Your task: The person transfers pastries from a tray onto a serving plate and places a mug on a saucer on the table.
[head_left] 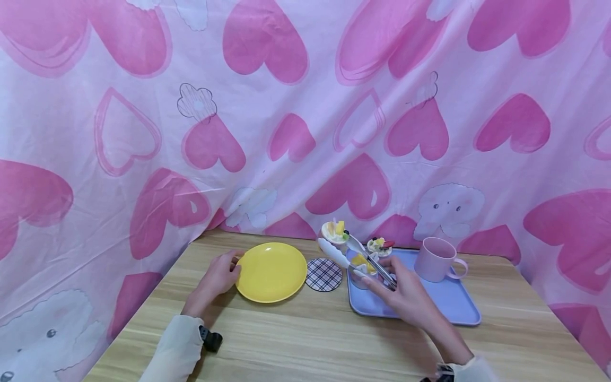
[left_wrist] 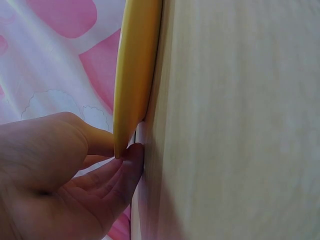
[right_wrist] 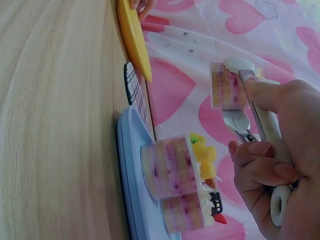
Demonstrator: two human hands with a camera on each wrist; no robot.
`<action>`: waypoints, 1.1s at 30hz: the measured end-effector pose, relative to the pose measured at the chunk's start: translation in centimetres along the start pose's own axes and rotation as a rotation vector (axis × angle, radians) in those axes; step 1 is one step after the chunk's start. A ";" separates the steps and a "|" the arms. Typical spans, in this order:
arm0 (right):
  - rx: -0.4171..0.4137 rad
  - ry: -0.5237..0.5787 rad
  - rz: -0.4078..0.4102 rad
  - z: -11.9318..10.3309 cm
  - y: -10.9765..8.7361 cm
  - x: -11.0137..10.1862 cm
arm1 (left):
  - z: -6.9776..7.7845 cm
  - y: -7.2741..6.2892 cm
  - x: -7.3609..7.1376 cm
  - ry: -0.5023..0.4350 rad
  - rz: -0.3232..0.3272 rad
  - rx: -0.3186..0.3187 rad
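Curled round a pair of tongs, the right hand keeps its grip narrow, thumb along one arm and fingers bent about the other, while the tong tips close on a layered dessert cup in mid-air, clear of the bench. Holding it by the tongs probably spares the cream and fruit on top from fingers, and seems to need a steady squeeze, since the cup looks smooth-sided. It hangs above the near side of the bench's far edge, around the far left corner of a blue tray. On that tray, at its left end, stand a mango-topped cup and a strawberry-topped cup, close together; a pink mug stands towards the far right corner, its handle turned out to the right, perhaps to suit a right-hand reach. Near the bench's far left corner lies a yellow plate. Its left rim sits in the grip of the left hand, thumb above and fingers below, likely to steady it; whether the plate bears fully on the bench, I cannot tell. Between plate and tray lies a checked coaster, just beside both.
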State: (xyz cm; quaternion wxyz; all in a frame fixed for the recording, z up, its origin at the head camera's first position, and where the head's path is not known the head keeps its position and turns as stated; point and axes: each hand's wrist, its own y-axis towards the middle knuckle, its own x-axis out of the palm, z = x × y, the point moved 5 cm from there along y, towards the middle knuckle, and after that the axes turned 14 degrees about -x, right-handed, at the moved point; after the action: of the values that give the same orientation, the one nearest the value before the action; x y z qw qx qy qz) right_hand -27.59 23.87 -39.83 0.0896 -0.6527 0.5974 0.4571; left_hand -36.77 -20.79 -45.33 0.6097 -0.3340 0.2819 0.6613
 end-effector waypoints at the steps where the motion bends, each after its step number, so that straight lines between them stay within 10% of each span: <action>1: -0.005 0.002 -0.002 -0.1 0.1 0.1 | 0.0 0.0 0.0 0.000 -0.001 -0.002; 33: -0.027 0.149 -0.033 -1.4 1.4 5.3 | 0.1 -0.1 -0.2 -0.021 0.000 0.013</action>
State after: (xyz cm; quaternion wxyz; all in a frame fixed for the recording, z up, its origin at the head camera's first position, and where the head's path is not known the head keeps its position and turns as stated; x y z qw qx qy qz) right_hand -28.84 18.86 -42.15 0.0436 -0.6959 0.5854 0.4136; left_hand -36.69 -20.81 -45.11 0.6149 -0.3229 0.2798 0.6629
